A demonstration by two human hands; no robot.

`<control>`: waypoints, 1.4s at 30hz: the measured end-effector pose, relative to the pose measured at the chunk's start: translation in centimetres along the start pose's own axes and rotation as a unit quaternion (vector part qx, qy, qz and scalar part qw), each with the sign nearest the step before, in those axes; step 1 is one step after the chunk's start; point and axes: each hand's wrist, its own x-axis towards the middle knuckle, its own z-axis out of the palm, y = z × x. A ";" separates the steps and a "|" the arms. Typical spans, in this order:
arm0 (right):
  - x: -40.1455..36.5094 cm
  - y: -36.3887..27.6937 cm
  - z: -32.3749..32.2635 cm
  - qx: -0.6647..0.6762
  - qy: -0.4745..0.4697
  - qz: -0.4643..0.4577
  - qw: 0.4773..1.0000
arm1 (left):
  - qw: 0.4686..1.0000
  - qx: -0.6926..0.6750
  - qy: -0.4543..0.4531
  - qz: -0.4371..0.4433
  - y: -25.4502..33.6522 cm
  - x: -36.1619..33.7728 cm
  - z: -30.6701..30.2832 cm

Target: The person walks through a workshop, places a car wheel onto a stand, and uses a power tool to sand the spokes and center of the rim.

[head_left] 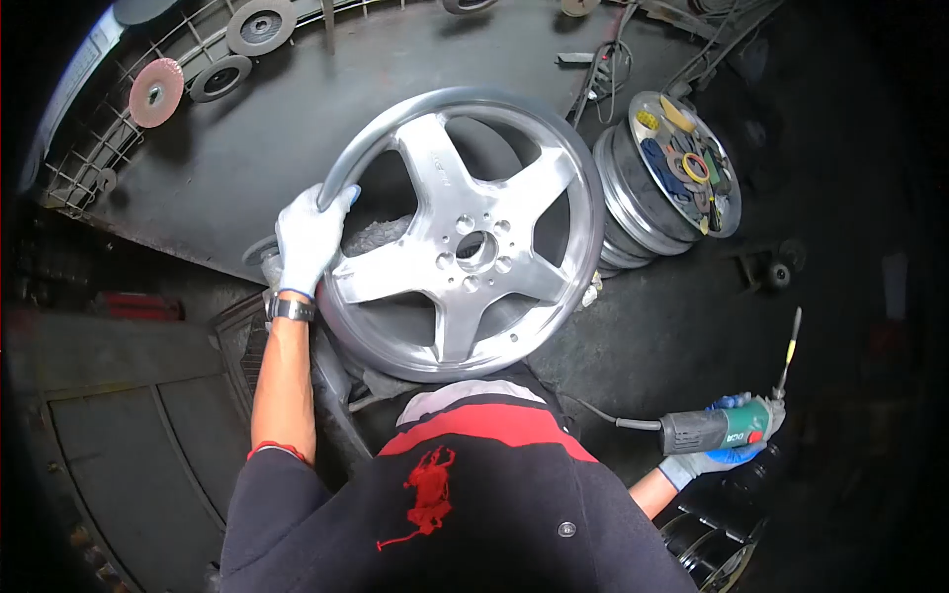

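A bare silver five-spoke wheel rim stands tilted in front of my body. My left hand, in a white glove with a watch at the wrist, is wrapped round the rim's left edge. Off to the lower right, my right hand, in a grey and blue glove, grips a green and black power grinder from below, well apart from the wheel. A thin tool with a yellow band points up from the grinder's head, and a cord runs from its rear toward my body.
Stacked wheels at the upper right carry a tray of tape and small items. Abrasive discs hang on a wire rack along the upper left. Loose cables lie at the top. Dark wheels are at the lower right.
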 end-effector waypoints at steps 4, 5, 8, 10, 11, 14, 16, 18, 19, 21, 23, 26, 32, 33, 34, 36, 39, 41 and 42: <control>2.7 2.3 1.8 0.069 -0.127 0.131 0.981 | 0.998 -0.018 0.048 -0.032 -1.7 -2.8 -0.1; 2.2 2.0 3.5 0.092 -0.168 0.158 0.969 | 0.997 -0.035 0.052 -0.040 -3.0 -3.8 -0.7; 3.2 5.2 7.2 0.105 -0.158 0.154 0.970 | 0.980 -0.155 0.106 -0.066 -7.5 -6.8 2.0; 3.5 7.2 9.3 0.085 -0.181 0.172 0.965 | 0.977 -0.157 0.134 -0.050 -6.6 -8.6 1.8; 3.7 7.8 9.9 0.062 -0.198 0.184 0.961 | 0.975 -0.167 0.125 -0.076 -6.8 -9.1 1.9; 3.0 9.8 13.3 0.028 -0.182 0.236 0.954 | 0.982 -0.042 0.179 -0.035 -5.1 -8.8 -0.3; 3.3 11.4 14.6 -0.002 -0.167 0.277 0.946 | 0.963 0.095 0.248 0.044 -2.6 -8.3 -0.8; 3.6 13.0 15.4 -0.016 -0.176 0.318 0.931 | 0.956 -0.006 0.279 0.092 0.5 -8.4 -0.9; 3.4 13.2 16.1 -0.037 -0.182 0.330 0.926 | 0.972 -0.090 0.176 0.129 1.6 -7.9 -1.2; 3.2 14.7 17.6 -0.087 -0.179 0.343 0.918 | 0.954 -0.244 -0.023 0.172 4.6 -6.6 0.0; 2.7 15.9 19.0 -0.157 -0.171 0.326 0.916 | 0.895 -0.366 -0.223 0.123 8.1 -5.8 2.9; 3.5 16.7 18.7 -0.193 -0.248 0.335 0.888 | 0.792 -0.492 -0.359 0.046 11.5 -5.8 7.6; 4.9 18.8 19.0 -0.315 -0.249 0.197 0.894 | 0.697 -0.571 -0.429 0.061 15.8 -3.1 12.5; 4.6 18.7 19.7 -0.336 -0.265 0.186 0.884 | 0.674 -0.582 -0.451 0.055 16.3 -2.8 12.6; 4.4 18.9 20.2 -0.338 -0.267 0.188 0.883 | 0.673 -0.584 -0.450 0.052 16.9 -2.5 12.8; 4.2 19.4 20.8 -0.325 -0.231 0.185 0.898 | 0.666 -0.610 -0.426 0.050 18.0 -2.3 13.4; 5.1 19.7 19.6 -0.330 -0.248 0.192 0.891 | 0.676 -0.609 -0.414 0.027 18.7 -2.4 14.3; 5.0 19.6 19.3 -0.328 -0.245 0.195 0.891 | 0.677 -0.608 -0.414 0.025 18.8 -2.8 14.7; 4.9 19.6 19.1 -0.302 -0.238 0.223 0.896 | 0.706 -0.589 -0.393 0.026 18.8 -3.1 14.9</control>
